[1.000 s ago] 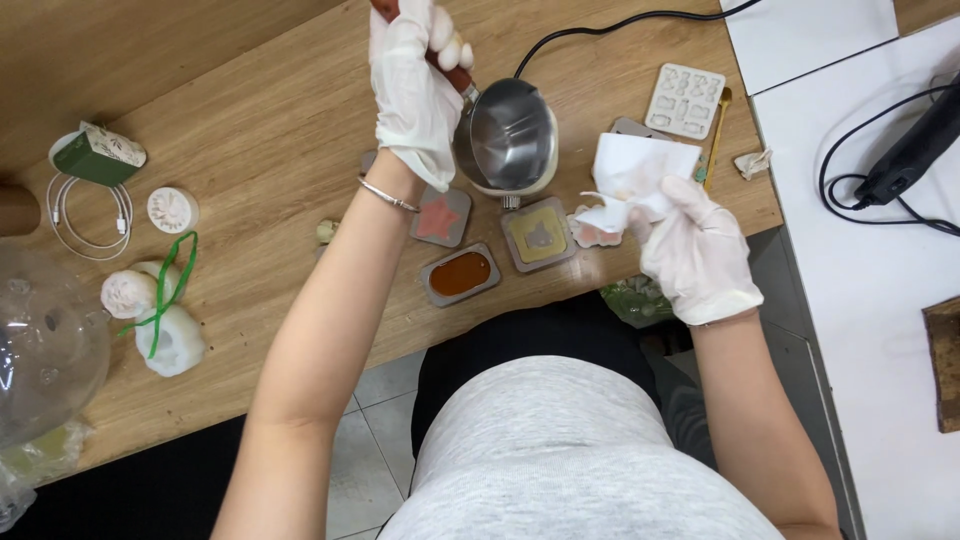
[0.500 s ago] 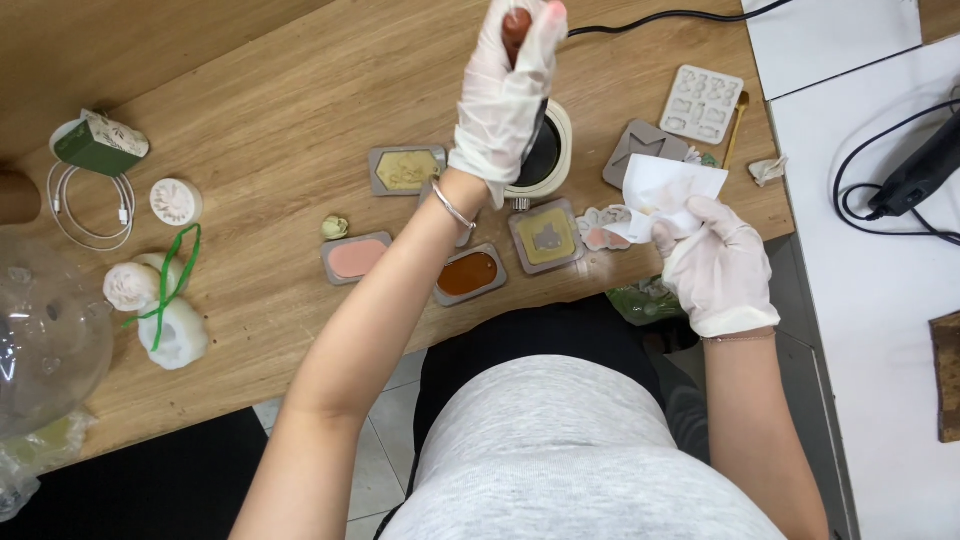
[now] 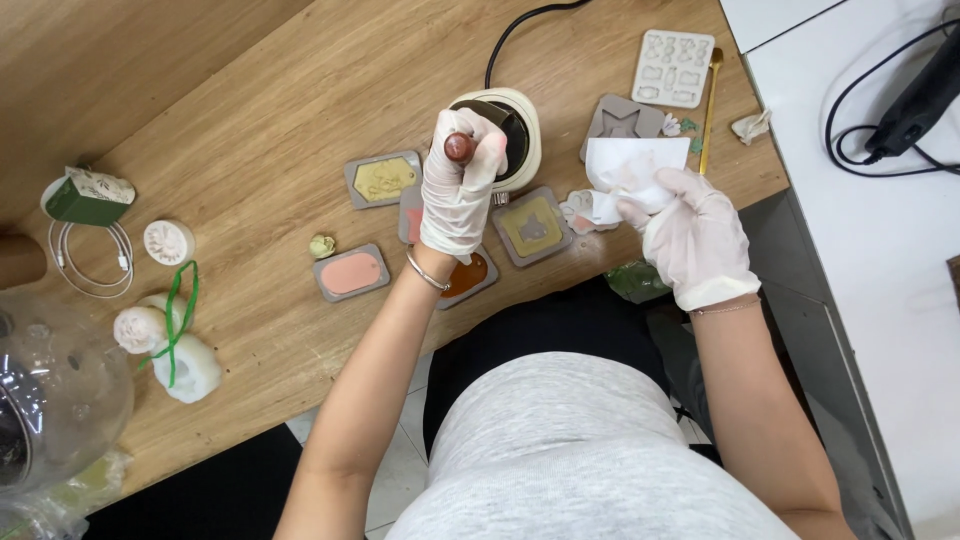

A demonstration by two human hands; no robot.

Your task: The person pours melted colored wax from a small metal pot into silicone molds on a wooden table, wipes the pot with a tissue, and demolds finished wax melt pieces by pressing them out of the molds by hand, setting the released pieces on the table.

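Left hand [image 3: 458,200], clenched on the wooden handle [image 3: 459,148], has swung back above the small warmer [image 3: 497,135], while my right hand [image 3: 690,235] keeps gripping the white tissue [image 3: 625,165].

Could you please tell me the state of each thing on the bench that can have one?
Left hand: gloved, gripping a red-brown handle over the warmer.
Right hand: gloved, holding a crumpled white tissue.
Round warmer: corded; pot hidden by the hand.
Pink mould: filled.
Yellow mould: filled.
White multi-cavity mould: empty.
White cable: coiled.
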